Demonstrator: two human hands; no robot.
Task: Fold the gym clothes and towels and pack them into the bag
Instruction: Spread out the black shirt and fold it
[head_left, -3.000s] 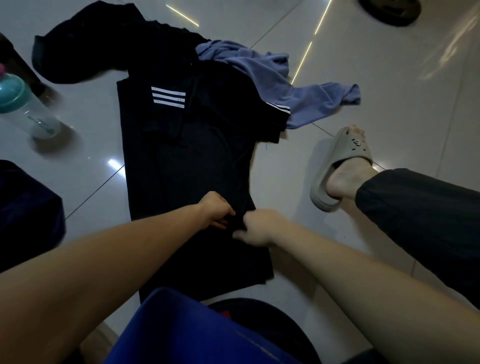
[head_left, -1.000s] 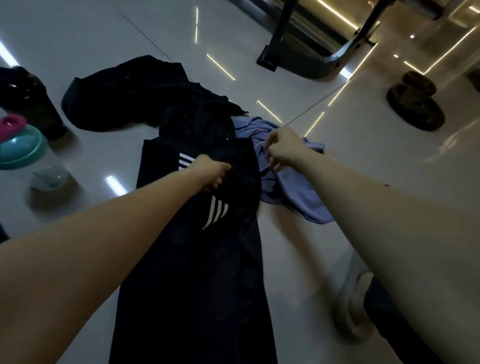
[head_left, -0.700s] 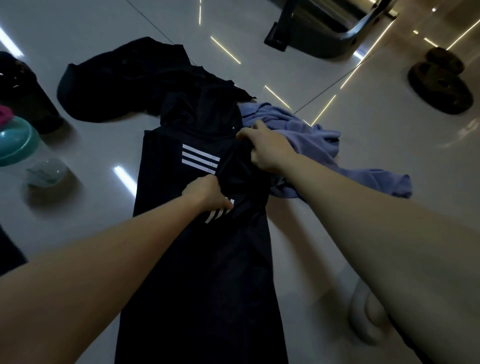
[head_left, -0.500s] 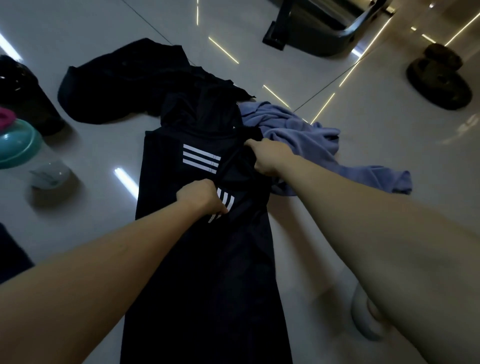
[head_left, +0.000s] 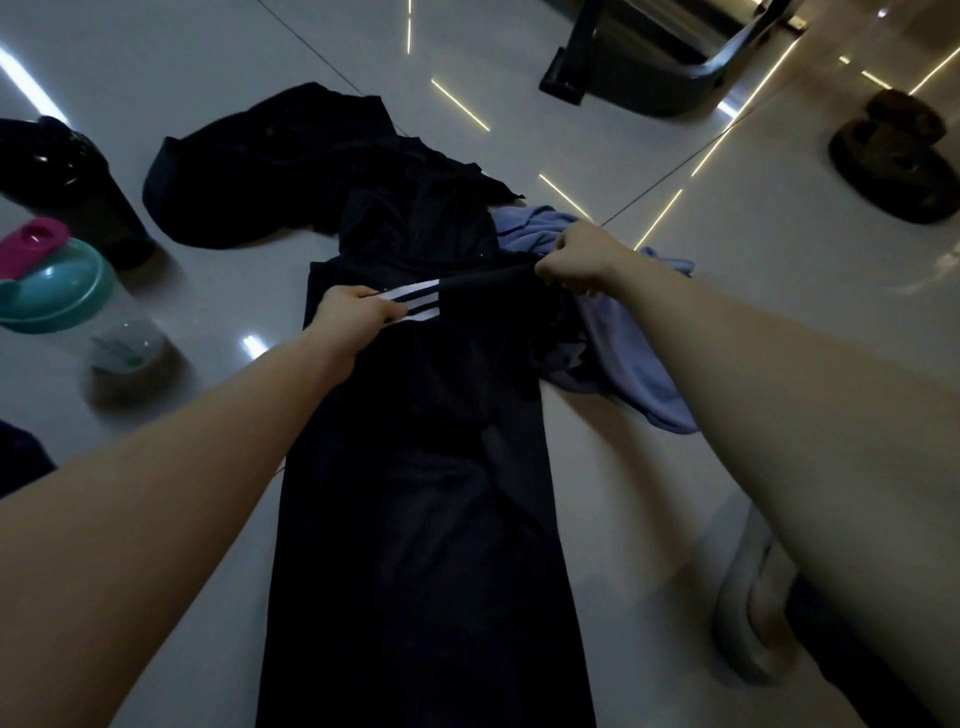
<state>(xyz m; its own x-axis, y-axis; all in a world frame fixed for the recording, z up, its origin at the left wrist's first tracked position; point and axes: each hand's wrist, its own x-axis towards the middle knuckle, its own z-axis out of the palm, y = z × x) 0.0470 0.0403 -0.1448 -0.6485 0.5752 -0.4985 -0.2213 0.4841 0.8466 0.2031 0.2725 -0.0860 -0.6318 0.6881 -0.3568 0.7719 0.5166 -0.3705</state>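
The left hand (head_left: 358, 317) pinches the white-striped corner of a black garment (head_left: 426, 493), fingers curled on the cloth. The right hand (head_left: 582, 260) grips the same far edge at its other end, so the fabric is stretched between them. The rest of the garment lies flat along the tiled floor (head_left: 727, 322). A lilac towel (head_left: 634, 358) lies crumpled just beside it, under the right wrist. A teal-lidded shaker bottle (head_left: 57, 296) stands to the left.

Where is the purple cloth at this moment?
Head view: the purple cloth lies on the floor right of centre, against the right edge of the black striped garment, under the right hand.
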